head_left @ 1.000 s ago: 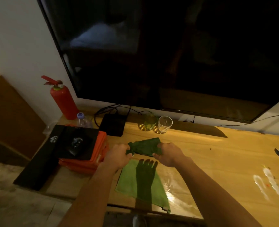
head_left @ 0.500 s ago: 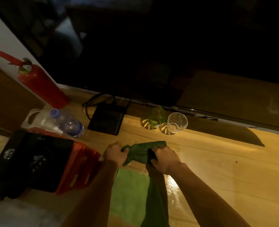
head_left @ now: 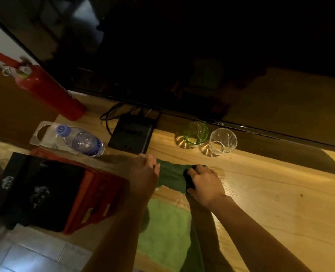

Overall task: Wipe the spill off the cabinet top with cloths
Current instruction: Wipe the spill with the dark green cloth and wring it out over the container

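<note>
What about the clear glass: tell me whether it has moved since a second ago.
No. The clear glass still stands just right of the green glass, under the television's lower edge; only the camera shifted.

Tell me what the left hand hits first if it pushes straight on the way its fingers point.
Most likely the flat black plastic box: the left hand, holding the dark green cloth, points almost at the box's near corner. Their relative height is unclear.

Television bezel (head_left: 219, 123): "TCL" is printed in pale letters, right of centre in the frame.
Bottle cap (head_left: 61, 130): one rounded mark, perhaps "9", is seen at left; it cannot be read for certain.
</note>
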A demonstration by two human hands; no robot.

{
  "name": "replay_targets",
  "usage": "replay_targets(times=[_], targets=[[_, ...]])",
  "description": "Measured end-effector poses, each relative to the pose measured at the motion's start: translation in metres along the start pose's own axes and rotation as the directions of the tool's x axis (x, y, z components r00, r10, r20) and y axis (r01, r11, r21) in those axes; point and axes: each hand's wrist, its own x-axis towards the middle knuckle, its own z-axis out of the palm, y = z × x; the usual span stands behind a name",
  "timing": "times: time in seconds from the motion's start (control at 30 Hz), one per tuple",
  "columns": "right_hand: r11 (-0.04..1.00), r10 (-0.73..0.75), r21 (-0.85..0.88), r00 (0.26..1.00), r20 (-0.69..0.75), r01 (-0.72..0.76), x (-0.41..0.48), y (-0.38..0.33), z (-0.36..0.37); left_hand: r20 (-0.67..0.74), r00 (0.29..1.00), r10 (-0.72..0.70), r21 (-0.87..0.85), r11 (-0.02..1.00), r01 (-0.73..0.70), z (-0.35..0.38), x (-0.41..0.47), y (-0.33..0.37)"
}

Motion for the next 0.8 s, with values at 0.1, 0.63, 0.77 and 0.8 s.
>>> replay_targets(times=[0.1,0.63,0.77,0.8], targets=[[0.999,-0.023,-0.026,0.997,-0.070,0.021,-0.010,0.001,0.005,0.106,0.971,0.214,0.055,0.974,-0.220,0.002,-0.031,0.006],[0.994,-0.063,-0.099,0.994,-0.092,0.054,-0.020,0.013,-0.004,0.284,0.915,0.288,0.136,0.932,-0.335,-0.005,-0.016,0.001],[0.997,-0.063,-0.053,0.993,-0.099,0.058,-0.025,0.014,-0.048,0.195,0.902,0.384,0.020,0.918,-0.395,-0.047,-0.014,0.011],[0.996,-0.068,-0.060,0.992,-0.107,0.062,-0.030,0.014,-0.060,0.188,0.900,0.394,0.009,0.915,-0.402,-0.059,-0.015,0.015]])
